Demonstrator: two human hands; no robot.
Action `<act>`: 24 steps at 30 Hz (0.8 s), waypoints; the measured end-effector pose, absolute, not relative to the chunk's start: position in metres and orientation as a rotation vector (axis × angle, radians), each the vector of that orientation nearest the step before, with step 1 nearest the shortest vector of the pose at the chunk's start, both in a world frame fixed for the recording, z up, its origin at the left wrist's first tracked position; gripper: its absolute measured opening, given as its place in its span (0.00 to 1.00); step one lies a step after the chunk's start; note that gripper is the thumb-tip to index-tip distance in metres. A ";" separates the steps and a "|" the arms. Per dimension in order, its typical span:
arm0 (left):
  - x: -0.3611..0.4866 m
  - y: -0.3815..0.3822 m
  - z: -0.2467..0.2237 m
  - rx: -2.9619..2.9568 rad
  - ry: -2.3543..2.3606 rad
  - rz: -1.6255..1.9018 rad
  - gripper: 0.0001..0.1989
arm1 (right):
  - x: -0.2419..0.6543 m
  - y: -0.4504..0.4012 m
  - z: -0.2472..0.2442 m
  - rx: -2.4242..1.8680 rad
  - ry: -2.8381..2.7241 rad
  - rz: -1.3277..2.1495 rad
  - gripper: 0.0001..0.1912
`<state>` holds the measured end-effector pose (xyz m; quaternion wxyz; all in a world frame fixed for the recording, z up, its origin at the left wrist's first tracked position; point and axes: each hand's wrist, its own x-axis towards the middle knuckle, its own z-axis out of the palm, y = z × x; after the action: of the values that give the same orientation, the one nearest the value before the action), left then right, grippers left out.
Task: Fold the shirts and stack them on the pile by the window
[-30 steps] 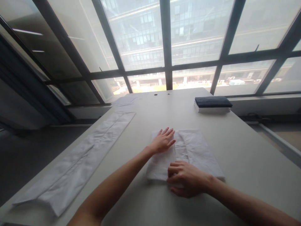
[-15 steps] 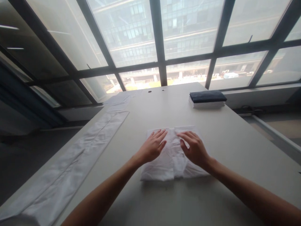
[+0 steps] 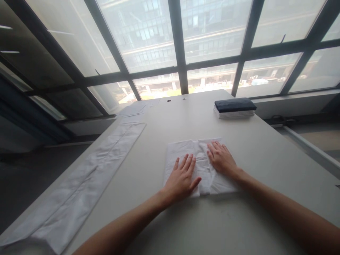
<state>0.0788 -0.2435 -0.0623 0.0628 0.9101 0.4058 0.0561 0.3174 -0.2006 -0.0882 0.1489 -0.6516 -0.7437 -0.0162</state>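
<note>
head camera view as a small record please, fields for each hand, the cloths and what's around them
left hand: open, palm down on the left part of the folded white cloth
right hand: palm down on its right part, near the far edge
folded white cloth: flat, creased down the middle
left side: long white cloth, laid lengthwise, wrinkled
far right: dark folded cloth on a white stack
surface: white table
behind: dark-framed windows

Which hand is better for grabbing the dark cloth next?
Probably the right hand: it rests on the white cloth, nearer the dark cloth. The left hand is farther away.
</note>
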 end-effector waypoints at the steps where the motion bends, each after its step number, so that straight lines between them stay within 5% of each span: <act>1: 0.081 -0.244 -0.062 2.760 1.215 0.155 0.39 | 0.318 -0.201 -0.088 -1.873 -2.135 -0.049 0.27; 9: 0.088 -0.184 -0.034 2.687 1.356 0.250 0.33 | 0.318 -0.200 -0.088 -1.873 -2.116 -0.032 0.27; 15: 0.094 -0.129 -0.059 2.632 1.553 0.140 0.29 | 0.318 -0.200 -0.087 -1.869 -2.112 -0.025 0.27; 24: 0.044 -0.188 -0.036 2.669 1.243 0.281 0.27 | 0.317 -0.200 -0.090 -1.863 -2.107 -0.025 0.27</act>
<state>0.0441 -0.1879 -0.0356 0.0918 0.8986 0.4185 0.0945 0.3170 -0.2001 -0.0902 0.1637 -0.6535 -0.7390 -0.0087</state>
